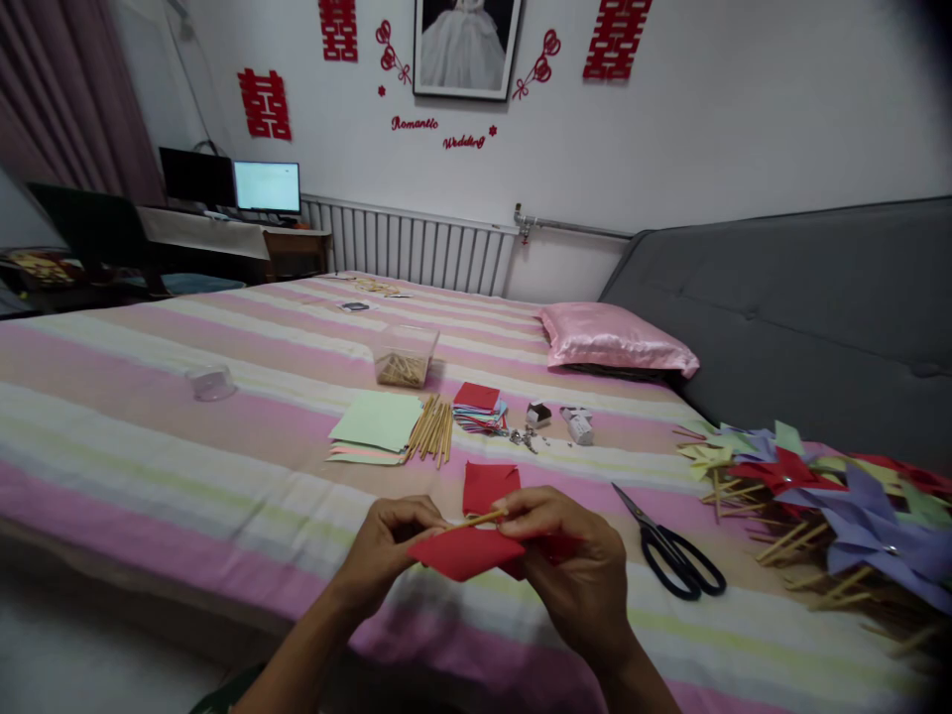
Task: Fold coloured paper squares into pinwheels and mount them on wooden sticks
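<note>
A folded sheet of red paper (467, 555) is held above the bed's near edge, between my two hands. My left hand (388, 543) is closed, its thumb and fingers pinching the paper's left corner. The fingers of my right hand (576, 560) are closed on the paper's right side and on a thin wooden stick (480, 520), which lies along the paper's upper edge. The stick's right end is hidden by those fingers. Just beyond, another red paper piece (491, 484) rests on the striped bedspread. Black-handled scissors (669, 550) lie open to the right of my right hand.
Green paper sheets (378, 421), wooden sticks (432, 428), a coloured paper stack (477, 402), small metal pieces (527, 436) and a clear box of sticks (406, 352) lie ahead. Finished paper pinwheels (863, 526) are piled right. A clear lid (210, 383) sits left.
</note>
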